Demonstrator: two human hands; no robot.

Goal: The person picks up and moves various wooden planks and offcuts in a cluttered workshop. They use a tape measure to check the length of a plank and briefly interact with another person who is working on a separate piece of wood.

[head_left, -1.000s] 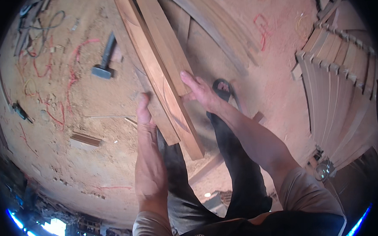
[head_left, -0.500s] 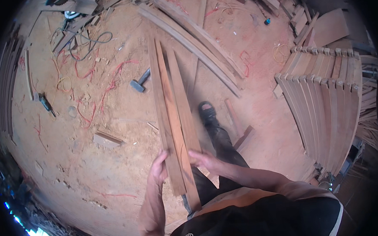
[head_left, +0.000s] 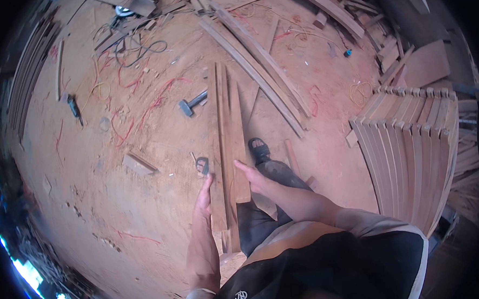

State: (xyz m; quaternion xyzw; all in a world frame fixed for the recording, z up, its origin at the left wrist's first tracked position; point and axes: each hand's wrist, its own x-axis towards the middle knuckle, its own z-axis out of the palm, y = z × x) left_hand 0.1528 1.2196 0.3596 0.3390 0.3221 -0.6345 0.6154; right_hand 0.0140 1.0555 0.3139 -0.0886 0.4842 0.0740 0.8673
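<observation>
Far-left floor: Long, thin, dark-brown wooden strips (head_left: 29, 74) lie bundled side by side, too blurred to count.
Left hand: The person's bare left hand (head_left: 204, 199) presses the outer left edge of the load; its fingers are partly hidden, and how far they curl one cannot tell.
Boards: The long, brown, straight-edged wooden boards (head_left: 216, 150) sit between the hands, over the person's legs, far ends pointing away.
Right hand: The bare right hand (head_left: 250, 177) bears on the outer right edge, thumb uppermost, its other fingers largely concealed, their curl impossible to tell.
Steady hold: Even pressure from directly opposite sides would seem to suit best, with fingertips clear of the gaps; the staggered near ends suggest the middle pieces could slip if one palm eases.
Left count: One dark, slim handheld tool (head_left: 74, 108) lies on the dusty, reddish-tan floor (head_left: 88, 157); nearer, one brown wooden offcut (head_left: 139, 163).
Centre count: One grey, block-headed hammer (head_left: 186, 108) rests just left of the boards, which number at least three; two black sandals (head_left: 259, 150) show, one either side.
Right count: One fanned stack of curved, brown wooden slats (head_left: 408, 157) stands at right, well over six pieces, the exact tally unclear.
</observation>
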